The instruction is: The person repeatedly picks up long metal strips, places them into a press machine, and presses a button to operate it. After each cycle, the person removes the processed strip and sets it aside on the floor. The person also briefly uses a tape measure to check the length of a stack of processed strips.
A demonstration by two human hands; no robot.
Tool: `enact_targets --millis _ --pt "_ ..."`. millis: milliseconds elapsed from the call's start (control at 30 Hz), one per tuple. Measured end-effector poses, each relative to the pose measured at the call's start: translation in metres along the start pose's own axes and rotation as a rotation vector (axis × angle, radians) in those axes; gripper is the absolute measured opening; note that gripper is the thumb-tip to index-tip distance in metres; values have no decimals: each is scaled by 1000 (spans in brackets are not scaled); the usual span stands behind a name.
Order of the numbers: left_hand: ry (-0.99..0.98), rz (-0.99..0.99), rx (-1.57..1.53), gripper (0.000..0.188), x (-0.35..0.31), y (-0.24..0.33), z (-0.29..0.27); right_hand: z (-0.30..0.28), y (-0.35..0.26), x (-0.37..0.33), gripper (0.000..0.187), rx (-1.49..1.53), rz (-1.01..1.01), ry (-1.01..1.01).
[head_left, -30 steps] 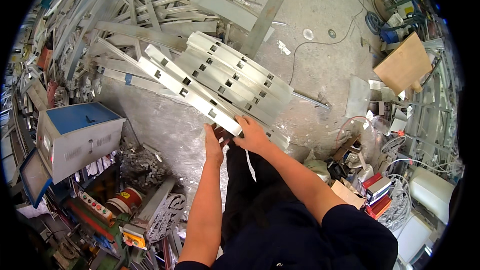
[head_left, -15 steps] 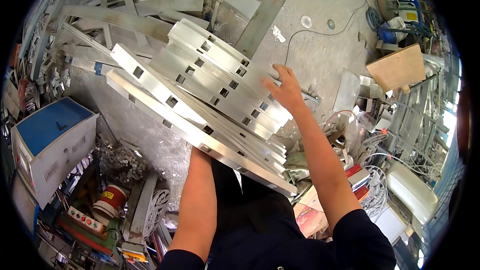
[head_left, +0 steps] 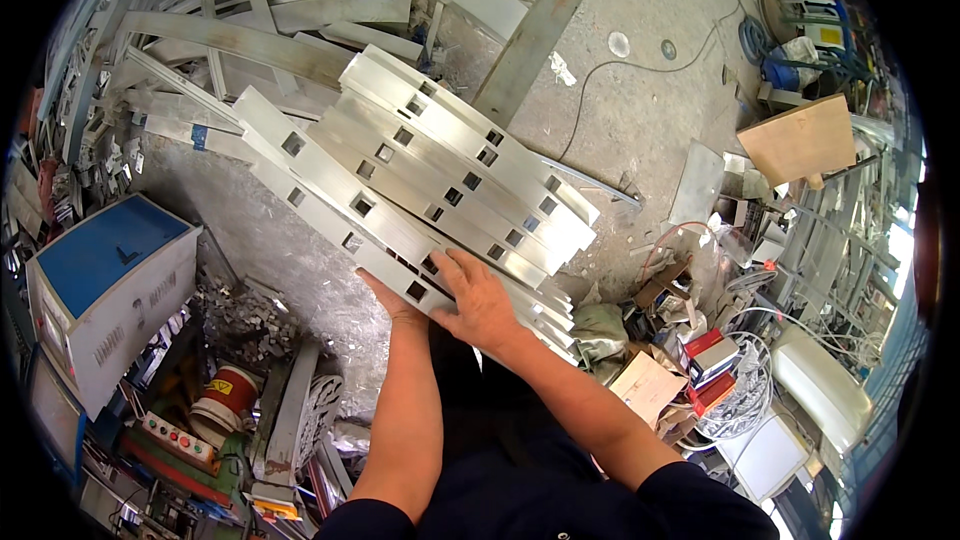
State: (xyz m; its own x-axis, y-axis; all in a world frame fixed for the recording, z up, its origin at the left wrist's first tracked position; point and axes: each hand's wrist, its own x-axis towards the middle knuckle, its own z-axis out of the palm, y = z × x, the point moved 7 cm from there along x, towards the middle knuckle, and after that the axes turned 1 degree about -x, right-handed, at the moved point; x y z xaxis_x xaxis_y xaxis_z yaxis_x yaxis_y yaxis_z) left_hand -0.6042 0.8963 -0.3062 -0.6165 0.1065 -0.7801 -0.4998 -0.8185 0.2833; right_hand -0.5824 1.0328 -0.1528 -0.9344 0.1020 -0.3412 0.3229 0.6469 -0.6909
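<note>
A fanned stack of silvery metal profiles (head_left: 400, 157) with square cut-outs lies slantwise in front of me. The nearest profile (head_left: 322, 227) sits at the stack's near side, angled against those behind it. My right hand (head_left: 480, 305) grips this near profile from above, its fingers over the top and its thumb at the near edge. Beside it, my left hand (head_left: 398, 308) holds the same profile from below at the near edge. Part of the left hand shows there, and its other fingers are hidden beneath the metal.
Long scrap strips (head_left: 300, 15) pile up at the far left. A blue-topped box (head_left: 115, 280) and a red-and-white bucket (head_left: 225, 395) stand at left. On the right lie a wooden board (head_left: 798, 138), cartons (head_left: 648, 388) and coiled wire (head_left: 742, 390). A cable (head_left: 640, 65) crosses the floor.
My right hand has come from the stack's far right side to its near edge, beside my left hand. The near profiles have tilted, and my left hand shows more.
</note>
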Motion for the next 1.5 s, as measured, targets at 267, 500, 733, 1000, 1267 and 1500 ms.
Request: enact_targets --millis 267,500,733,1000,1267,1500 --pt "124 130 411 51 -30 7 22 -16 39 23 81 9 69 -41" --pt "236 181 358 39 -31 8 7 -42 66 43 77 -58 -2 34" --pt "232 196 309 37 -53 29 30 -46 74 41 78 -65 -12 56" --pt "165 235 417 47 -54 38 34 -32 68 29 75 -42 22 90" --pt "378 222 602 41 -11 15 -69 -53 51 4 75 -18 50 149" --pt "716 102 1323 63 30 -5 -53 -69 52 -37 75 113 123 138"
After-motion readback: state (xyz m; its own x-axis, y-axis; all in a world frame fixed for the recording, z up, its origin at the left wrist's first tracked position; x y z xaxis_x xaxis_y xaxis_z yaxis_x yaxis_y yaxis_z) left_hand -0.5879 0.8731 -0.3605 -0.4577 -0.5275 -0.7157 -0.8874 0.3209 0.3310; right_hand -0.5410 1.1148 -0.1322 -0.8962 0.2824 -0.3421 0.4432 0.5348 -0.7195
